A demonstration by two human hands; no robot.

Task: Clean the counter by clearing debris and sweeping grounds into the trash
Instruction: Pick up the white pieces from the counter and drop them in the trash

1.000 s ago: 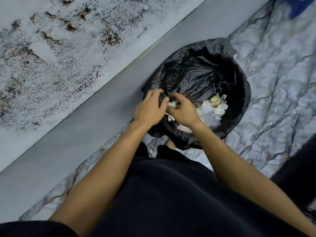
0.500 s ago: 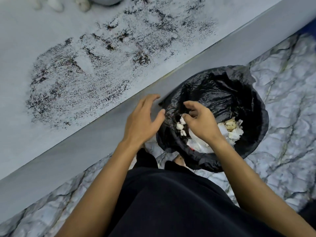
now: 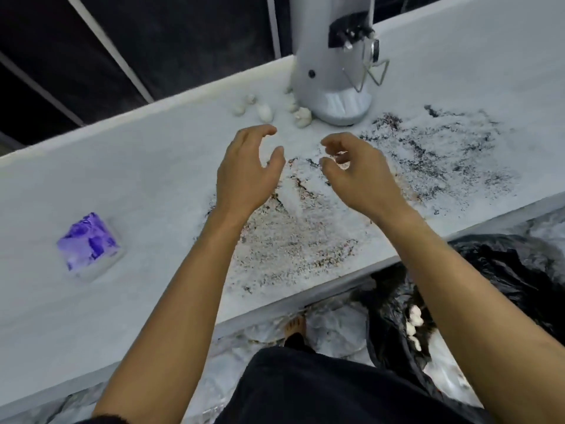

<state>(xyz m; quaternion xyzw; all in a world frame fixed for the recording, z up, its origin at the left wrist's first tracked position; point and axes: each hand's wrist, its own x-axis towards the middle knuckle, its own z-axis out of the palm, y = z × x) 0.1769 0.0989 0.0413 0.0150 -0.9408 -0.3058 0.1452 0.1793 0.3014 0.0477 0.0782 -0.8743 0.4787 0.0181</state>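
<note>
A wide smear of dark brown coffee grounds (image 3: pixel 351 191) lies scattered across the pale grey tabletop (image 3: pixel 146 185), running from the near edge to the far right, with no swept-clean patch that can be made out. Further back, a handful of small white crumpled paper balls (image 3: pixel 266 110) sits just beside the base of a tall silver-grey coffee grinder (image 3: pixel 334 71); one ball touches or nearly touches that base. Below the tabletop's near edge, on the right, stands a bin lined with a black plastic trash bag (image 3: pixel 501 270), and a few white balls of the same kind already lie inside it. So the debris-clearing looks part done, while the sweeping of the grounds appears not yet begun.

Both bare hands hover over the middle of the grounds, forearms reaching forward from the body. The left hand (image 3: pixel 247 169) is palm-down with its fingers curled loosely and spread apart, holding nothing. The right hand (image 3: pixel 357 169) is likewise empty, its grip apart, thumb and fingers curved towards each other without meeting. Both point towards the remaining balls.

Well apart on the left lies a small purple-printed tissue packet (image 3: pixel 88 243), upright on the tabletop.
</note>
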